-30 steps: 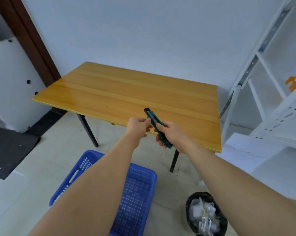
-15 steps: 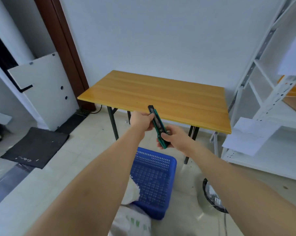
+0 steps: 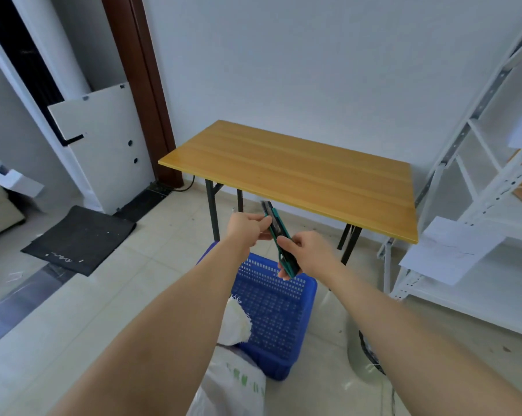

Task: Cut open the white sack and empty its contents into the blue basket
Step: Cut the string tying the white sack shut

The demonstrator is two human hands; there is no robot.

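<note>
At mid-frame, the right hand [image 3: 309, 253] grips a green knife [image 3: 279, 238] while the left hand [image 3: 246, 228] pinches its upper end, above the blue basket [image 3: 271, 307] and white sack [image 3: 235, 382].

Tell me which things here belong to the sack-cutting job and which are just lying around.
For the job:
green utility knife, gripped by the right hand, pinched near its tip by the left hand
white sack
blue basket

Just lying about:
wooden table
black mat
white shelving
white panel by the door frame
</note>
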